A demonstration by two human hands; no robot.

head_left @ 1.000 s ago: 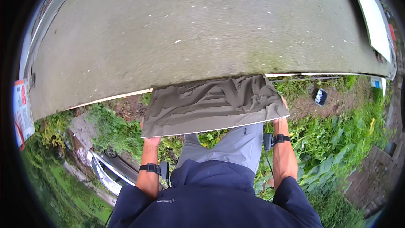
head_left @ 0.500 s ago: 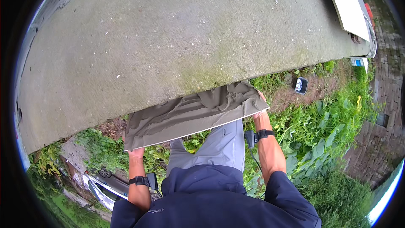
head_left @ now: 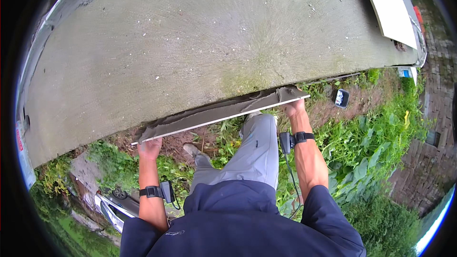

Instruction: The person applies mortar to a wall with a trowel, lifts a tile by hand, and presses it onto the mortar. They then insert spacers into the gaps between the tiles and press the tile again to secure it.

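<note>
A long flat board [head_left: 216, 116], its face coated with rough grey mortar, lies along the lower edge of a grey concrete surface [head_left: 190, 47], turned nearly edge-on so that its pale edge shows. My left hand [head_left: 149, 147] grips its left end from below, fingers partly hidden by it. My right hand [head_left: 293, 106] holds the right end the same way. Whether the mortar touches the concrete I cannot tell.
A white panel [head_left: 383, 7] is at the upper right. A small black container with white bits [head_left: 341, 98] sits on soil among green plants [head_left: 362, 152] at right. A white car [head_left: 112, 212] is at lower left, brick paving [head_left: 419, 171] at far right.
The board has tilted from showing its broad mortared face to nearly edge-on against the concrete. My right hand has risen with it. The view has also shifted.
</note>
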